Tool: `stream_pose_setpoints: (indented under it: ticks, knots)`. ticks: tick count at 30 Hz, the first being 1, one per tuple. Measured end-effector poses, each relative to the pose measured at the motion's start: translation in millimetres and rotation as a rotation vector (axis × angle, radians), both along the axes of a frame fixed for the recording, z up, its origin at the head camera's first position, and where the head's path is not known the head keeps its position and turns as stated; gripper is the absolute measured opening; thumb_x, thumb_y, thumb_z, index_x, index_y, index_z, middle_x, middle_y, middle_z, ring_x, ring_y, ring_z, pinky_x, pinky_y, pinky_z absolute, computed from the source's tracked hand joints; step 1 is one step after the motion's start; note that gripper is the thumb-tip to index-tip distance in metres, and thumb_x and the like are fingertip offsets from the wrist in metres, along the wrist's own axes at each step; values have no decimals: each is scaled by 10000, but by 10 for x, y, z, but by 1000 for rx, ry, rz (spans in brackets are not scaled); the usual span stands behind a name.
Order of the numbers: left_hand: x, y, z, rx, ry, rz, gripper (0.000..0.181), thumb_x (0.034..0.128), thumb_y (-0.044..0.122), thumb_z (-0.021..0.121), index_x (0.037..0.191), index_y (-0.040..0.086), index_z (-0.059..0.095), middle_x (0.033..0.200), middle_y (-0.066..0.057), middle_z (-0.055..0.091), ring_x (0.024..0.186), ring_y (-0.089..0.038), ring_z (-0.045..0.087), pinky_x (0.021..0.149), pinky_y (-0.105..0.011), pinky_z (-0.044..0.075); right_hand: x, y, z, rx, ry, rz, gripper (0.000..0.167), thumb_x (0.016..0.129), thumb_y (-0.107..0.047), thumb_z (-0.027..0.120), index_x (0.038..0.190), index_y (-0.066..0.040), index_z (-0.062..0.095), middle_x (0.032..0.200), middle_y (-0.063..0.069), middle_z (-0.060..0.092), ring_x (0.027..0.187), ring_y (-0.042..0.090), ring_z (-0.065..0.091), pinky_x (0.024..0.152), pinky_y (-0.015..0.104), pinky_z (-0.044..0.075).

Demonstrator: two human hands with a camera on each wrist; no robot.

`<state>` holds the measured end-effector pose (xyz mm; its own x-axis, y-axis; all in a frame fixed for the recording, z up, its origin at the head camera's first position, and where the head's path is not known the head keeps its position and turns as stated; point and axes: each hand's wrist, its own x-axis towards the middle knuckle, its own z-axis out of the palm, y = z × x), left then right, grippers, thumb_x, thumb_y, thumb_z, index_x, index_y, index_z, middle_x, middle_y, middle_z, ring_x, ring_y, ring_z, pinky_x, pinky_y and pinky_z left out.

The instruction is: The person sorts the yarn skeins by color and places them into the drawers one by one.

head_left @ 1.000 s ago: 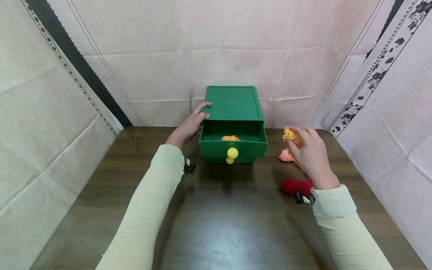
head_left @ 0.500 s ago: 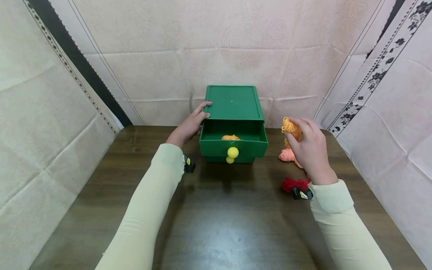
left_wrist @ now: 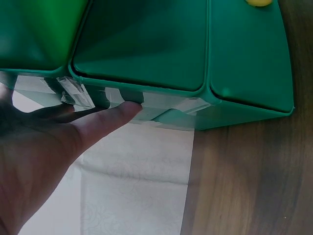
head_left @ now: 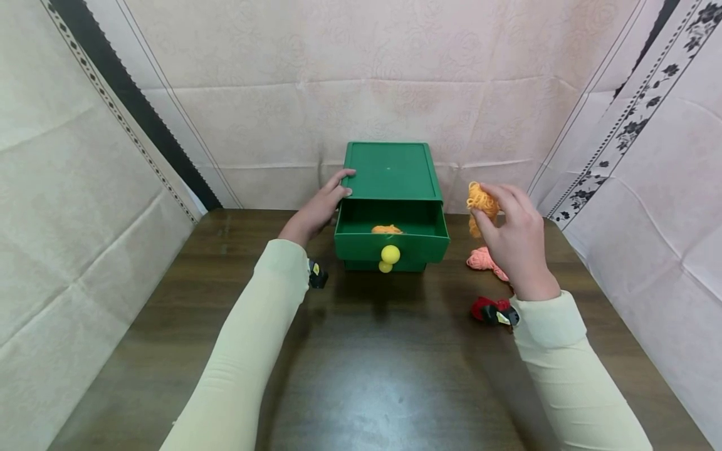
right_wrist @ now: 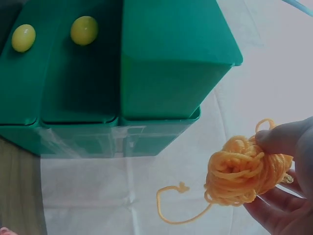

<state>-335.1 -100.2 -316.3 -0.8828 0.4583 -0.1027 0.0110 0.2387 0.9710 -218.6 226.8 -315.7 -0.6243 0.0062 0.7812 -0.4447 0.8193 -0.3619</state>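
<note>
A ball of orange-yellow yarn (head_left: 481, 200) is pinched between the thumb and fingers of my right hand (head_left: 520, 241), raised to the right of a green drawer unit (head_left: 392, 169). In the right wrist view, a loose strand trails from the yarn (right_wrist: 237, 171). My left hand (head_left: 316, 210) rests against the unit's left side near its top, fingers extended; the left wrist view shows a straight finger (left_wrist: 110, 120) touching the taped side. The top drawer (head_left: 358, 248) is pulled out, and orange yarn (head_left: 387, 230) lies inside, partly hidden by the drawer front.
Pink yarn (head_left: 482, 258) lies on the brown table (head_left: 372, 363), below my right hand. Nearer to me is red yarn (head_left: 484, 307), partly covered by the black wrist camera (head_left: 501, 315). Pale cloth (head_left: 271, 113) hangs behind the unit and along both sides.
My right hand has lifted the orange-yellow yarn and moved it slightly left and away from me, uncovering more of the pink yarn. My left hand and the drawer have stayed put.
</note>
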Motion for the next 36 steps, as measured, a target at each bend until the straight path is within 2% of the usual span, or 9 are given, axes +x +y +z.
stream_pose_setpoints:
  ticks: [3,10,12,15,22,36]
  knots:
    - [-18,-4,-19,4,1,2,519,1006,317,358,1494,419,218,1622,-7,73,1396,-349,306,1029,-587,398,-7,-42,30,-9,12,3,389,852,-98,743,1230,-74,655,1164,170,630,1028,311,604,773,467,516]
    - [-158,-9,-156,3,13,24,485,1006,357,360,1457,490,243,1617,43,81,1390,-329,313,1019,-586,405,-13,-119,101,-45,48,22,392,854,-108,743,1236,-91,653,1179,153,634,1068,306,596,846,492,515]
    - [-167,-9,-164,8,12,19,484,1010,356,358,1460,487,240,1618,40,78,1391,-337,311,1023,-589,400,-15,-137,126,-57,66,27,388,850,-110,749,1227,-95,659,1174,145,641,1061,306,601,854,486,511]
    - [-145,-8,-136,12,5,12,494,1013,342,357,1476,462,230,1621,24,71,1395,-351,302,1025,-594,395,-15,-163,160,-78,73,43,387,848,-126,755,1223,-107,663,1186,126,642,1079,294,599,870,475,520]
    - [15,-3,12,4,3,3,514,1017,302,349,1503,403,213,1624,-8,70,1395,-356,310,1029,-578,403,-37,-242,218,-105,72,110,384,842,-133,763,1213,-111,667,1204,93,647,1117,255,592,889,463,529]
    - [27,2,21,14,3,2,512,1018,299,349,1504,390,215,1618,-20,87,1380,-356,323,1022,-576,409,-79,-435,234,-97,83,197,379,845,-110,754,1213,-96,662,1215,104,638,1116,250,597,896,437,533]
